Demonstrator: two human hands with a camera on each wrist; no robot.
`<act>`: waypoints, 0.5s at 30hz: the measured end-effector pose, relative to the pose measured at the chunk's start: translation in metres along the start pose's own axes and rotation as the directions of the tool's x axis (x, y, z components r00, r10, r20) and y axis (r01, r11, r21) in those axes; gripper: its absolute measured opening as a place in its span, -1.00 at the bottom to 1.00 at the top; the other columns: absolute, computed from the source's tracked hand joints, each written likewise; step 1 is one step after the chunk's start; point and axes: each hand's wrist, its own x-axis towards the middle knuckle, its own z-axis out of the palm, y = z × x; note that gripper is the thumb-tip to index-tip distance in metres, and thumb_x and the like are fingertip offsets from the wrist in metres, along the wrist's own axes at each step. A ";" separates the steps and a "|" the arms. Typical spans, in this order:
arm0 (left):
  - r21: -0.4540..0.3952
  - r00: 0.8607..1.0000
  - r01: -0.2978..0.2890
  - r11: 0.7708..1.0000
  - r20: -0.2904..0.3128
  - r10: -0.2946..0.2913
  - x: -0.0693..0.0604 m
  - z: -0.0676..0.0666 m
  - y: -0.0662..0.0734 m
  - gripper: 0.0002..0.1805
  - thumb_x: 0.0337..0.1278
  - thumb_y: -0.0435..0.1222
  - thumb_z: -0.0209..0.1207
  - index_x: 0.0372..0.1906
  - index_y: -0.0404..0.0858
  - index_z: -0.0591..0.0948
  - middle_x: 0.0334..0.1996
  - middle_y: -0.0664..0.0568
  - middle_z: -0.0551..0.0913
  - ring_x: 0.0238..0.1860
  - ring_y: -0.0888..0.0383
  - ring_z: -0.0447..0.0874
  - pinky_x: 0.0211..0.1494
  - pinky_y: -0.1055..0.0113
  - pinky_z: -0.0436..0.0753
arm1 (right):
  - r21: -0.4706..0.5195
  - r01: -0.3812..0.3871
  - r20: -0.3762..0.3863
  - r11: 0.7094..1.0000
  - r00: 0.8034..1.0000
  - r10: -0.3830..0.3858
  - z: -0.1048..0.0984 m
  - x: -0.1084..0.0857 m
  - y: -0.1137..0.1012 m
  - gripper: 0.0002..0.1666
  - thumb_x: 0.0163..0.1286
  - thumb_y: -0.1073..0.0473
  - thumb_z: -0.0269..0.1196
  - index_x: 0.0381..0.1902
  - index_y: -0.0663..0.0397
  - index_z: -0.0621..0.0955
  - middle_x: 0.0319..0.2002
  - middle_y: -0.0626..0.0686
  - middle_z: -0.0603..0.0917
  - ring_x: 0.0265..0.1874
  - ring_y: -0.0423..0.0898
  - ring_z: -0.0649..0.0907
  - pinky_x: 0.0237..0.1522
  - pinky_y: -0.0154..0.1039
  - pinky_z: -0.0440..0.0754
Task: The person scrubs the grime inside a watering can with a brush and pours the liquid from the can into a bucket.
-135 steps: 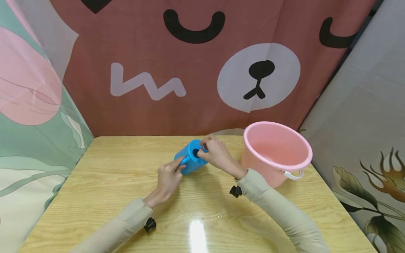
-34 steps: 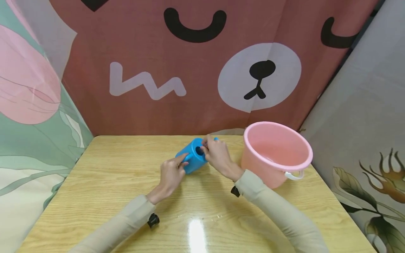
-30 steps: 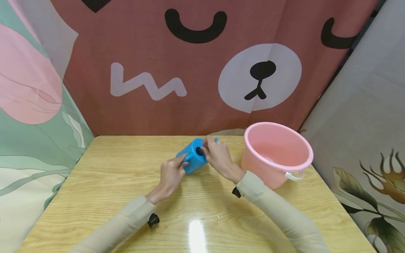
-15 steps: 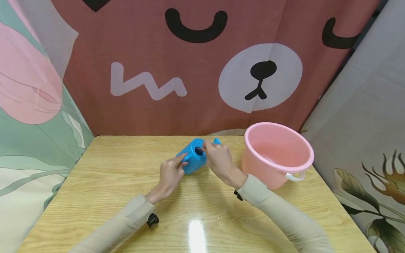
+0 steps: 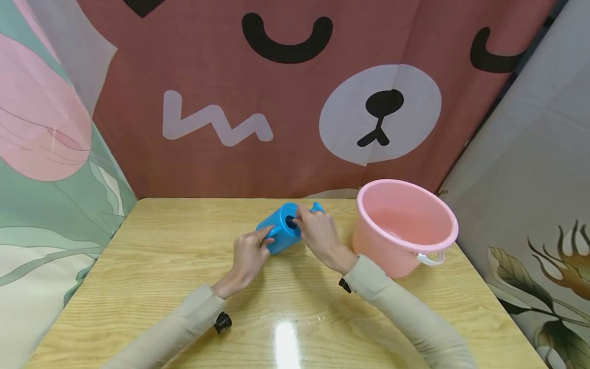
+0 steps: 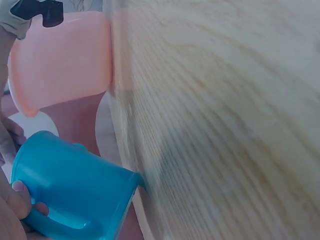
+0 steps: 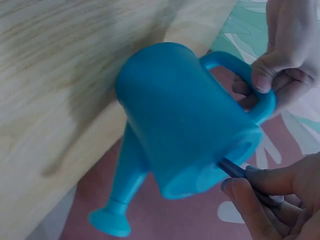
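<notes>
The blue watering can (image 7: pixel 175 120) leans near the far edge of the worktop (image 5: pixel 152 266), about midway along, its open top facing the person. It looks like stiff, thin plastic, probably light unless water is inside, which I cannot tell; its smooth wall would likely slip when wet, but it should survive a knock. The loop handle (image 7: pixel 232 63) seems the surest hold, and the left hand (image 5: pixel 249 253) grips it there, thumb opposite curled fingers. The right hand (image 5: pixel 320 236) pinches a slim dark rod (image 7: pixel 232 169) between thumb and forefinger, its end at the can's opening. The spout (image 7: pixel 130 167) is on the side away from the handle. A pink bucket (image 5: pixel 382 256) stands upright towards the far right corner. Light glares off the wood grain; a brown hanging (image 5: pixel 207 169) rises behind the far edge, patterned hangings (image 5: pixel 46 215) along both sides.
</notes>
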 end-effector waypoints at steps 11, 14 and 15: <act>-0.008 1.000 0.021 1.000 -0.022 -0.021 0.002 -0.003 0.001 -0.71 0.00 -0.70 0.25 -0.11 -0.53 0.71 -0.32 -0.29 0.74 -0.35 -0.07 0.78 -0.28 0.13 0.74 | -0.041 0.038 -0.090 0.998 0.995 -0.042 -0.015 0.006 -0.002 -0.75 0.22 0.26 0.44 -0.40 0.14 0.53 -0.67 0.04 0.59 -0.76 0.00 0.56 -0.79 -0.16 0.43; -0.013 1.000 0.023 1.000 -0.011 -0.024 0.002 -0.003 0.002 -0.71 0.01 -0.70 0.25 -0.11 -0.53 0.71 -0.30 -0.30 0.74 -0.32 -0.09 0.78 -0.26 0.13 0.74 | -0.037 0.031 -0.055 0.999 0.998 -0.033 -0.007 0.005 0.001 -0.76 0.25 0.24 0.42 -0.39 0.14 0.52 -0.64 0.03 0.64 -0.74 -0.02 0.57 -0.77 -0.22 0.42; -0.013 1.000 0.026 1.000 -0.006 -0.026 0.002 -0.003 0.001 -0.71 0.01 -0.69 0.25 -0.11 -0.52 0.71 -0.29 -0.29 0.74 -0.31 -0.09 0.78 -0.25 0.13 0.74 | -0.040 0.029 -0.039 0.999 0.999 -0.031 -0.004 0.005 0.002 -0.76 0.27 0.24 0.41 -0.39 0.15 0.52 -0.63 0.03 0.64 -0.73 -0.04 0.58 -0.77 -0.23 0.42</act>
